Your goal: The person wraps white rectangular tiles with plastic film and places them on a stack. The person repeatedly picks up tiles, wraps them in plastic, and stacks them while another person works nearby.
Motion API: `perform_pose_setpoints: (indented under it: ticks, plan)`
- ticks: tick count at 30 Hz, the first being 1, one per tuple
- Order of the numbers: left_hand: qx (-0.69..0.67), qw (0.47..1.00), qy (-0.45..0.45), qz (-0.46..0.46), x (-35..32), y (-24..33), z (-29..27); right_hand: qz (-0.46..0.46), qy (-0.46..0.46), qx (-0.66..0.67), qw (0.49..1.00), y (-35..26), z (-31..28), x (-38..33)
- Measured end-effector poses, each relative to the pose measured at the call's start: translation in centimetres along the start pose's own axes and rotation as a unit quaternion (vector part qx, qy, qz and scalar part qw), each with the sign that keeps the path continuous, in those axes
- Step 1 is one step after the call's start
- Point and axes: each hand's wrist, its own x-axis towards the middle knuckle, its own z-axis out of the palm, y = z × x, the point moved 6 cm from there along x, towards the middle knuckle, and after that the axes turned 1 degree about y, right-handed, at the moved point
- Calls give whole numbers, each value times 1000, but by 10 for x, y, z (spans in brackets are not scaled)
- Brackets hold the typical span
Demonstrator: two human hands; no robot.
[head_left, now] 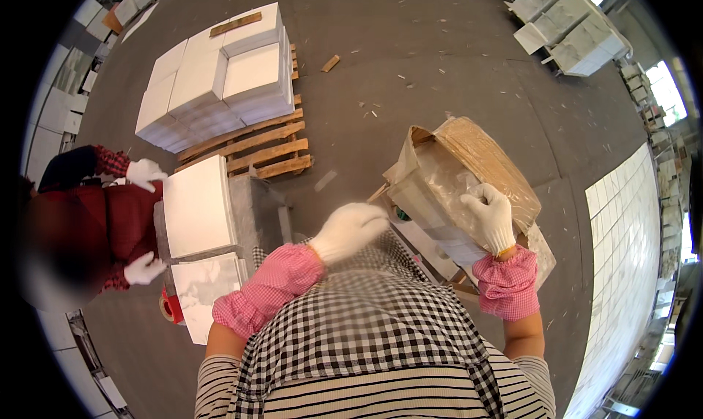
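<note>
My right hand (489,215), in a white glove with a pink cuff, grips a clear plastic bag (439,181) pulled over an open brown cardboard box (480,155) that tilts toward me. My left hand (349,228), gloved the same way, hovers at the bag's lower left edge with fingers curled; whether it pinches the plastic is unclear. To my left a person in red holds a white tile (198,206) with both gloved hands over a grey stand (256,206).
A wooden pallet (256,151) carries stacks of white tiles (220,82) further out. More white tile stacks stand at the upper right (571,23) and along the left wall. A tiled surface (622,250) runs down the right side. Wood scraps litter the concrete floor.
</note>
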Motion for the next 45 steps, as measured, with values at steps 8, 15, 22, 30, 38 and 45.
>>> perform_pose_setpoints:
  ticks: [8,15,22,30,38,45]
  plan:
    - [-173,983,-46,-36,60,82,27,4,-32,122,992,-33,6,-29]
    - [-268,960,-47,-70,73,83,40,13,-70,173,982,-32,12,-42]
    - [-223,973,24,-61,76,67,38,116,-51,330,935,-23,8,-38]
    - [-238,966,8,-98,86,68,29,146,-16,375,915,-33,-6,-35]
    - [-287,950,-110,-45,96,85,50,100,-91,461,877,-10,10,-29]
    - [-157,986,-43,14,107,90,50,128,-88,472,868,0,2,-31]
